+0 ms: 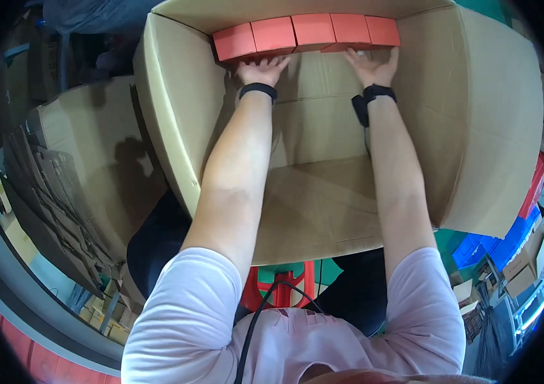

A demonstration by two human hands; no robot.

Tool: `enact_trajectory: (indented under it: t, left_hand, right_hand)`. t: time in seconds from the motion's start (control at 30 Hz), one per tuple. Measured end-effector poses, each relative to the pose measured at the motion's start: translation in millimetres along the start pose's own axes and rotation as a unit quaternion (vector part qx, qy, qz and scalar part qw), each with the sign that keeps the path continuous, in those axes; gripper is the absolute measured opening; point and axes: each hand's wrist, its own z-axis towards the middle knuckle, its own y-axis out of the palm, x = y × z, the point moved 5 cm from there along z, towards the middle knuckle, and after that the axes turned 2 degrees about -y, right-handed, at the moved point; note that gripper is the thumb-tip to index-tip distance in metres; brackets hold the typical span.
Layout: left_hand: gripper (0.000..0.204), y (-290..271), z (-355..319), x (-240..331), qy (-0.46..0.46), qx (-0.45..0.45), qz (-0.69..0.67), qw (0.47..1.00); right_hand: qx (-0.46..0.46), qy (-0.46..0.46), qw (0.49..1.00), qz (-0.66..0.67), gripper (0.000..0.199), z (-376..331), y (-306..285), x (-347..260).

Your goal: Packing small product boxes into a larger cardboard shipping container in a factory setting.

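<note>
1. The left hand lies flat with fingers spread, its fingertips pressing the lower edge of the row of red boxes; it grasps nothing.
2. The right hand is likewise open and flat, fingers touching the underside of the row nearer its right end.
3. The row, five small red boxes side by side, sits against the far wall inside a big cardboard carton whose open side faces the person.
4. Each wrist wears a black band.
5. A stack of flattened cardboard stands to the left of the carton.
6. A red stool shows below the carton, between the person's knees.
7. Blue crates and small brown boxes lie at lower right.
</note>
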Motion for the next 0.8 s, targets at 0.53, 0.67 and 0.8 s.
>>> enact_trajectory:
  t: [0.53, 0.67, 0.8]
  left_hand:
    - [0.043, 101, -299, -30, 0.005, -0.158, 0.394, 0.905]
    - [0.04, 146, -447, -22, -0.054, -0.369, 0.35, 0.859]
    - [0.037, 141, -555, 1, 0.007, -0.395, 0.378, 0.837]
  right_hand:
    - [-0.156, -0.219, 0.797, -0.541, 0.055, -335, 188, -98]
    - [-0.103, -0.378, 0.652, -0.65, 0.062, -503, 206, -179]
    - [-0.028, -0.412, 0.632, -0.656, 0.055, -611, 160, -254]
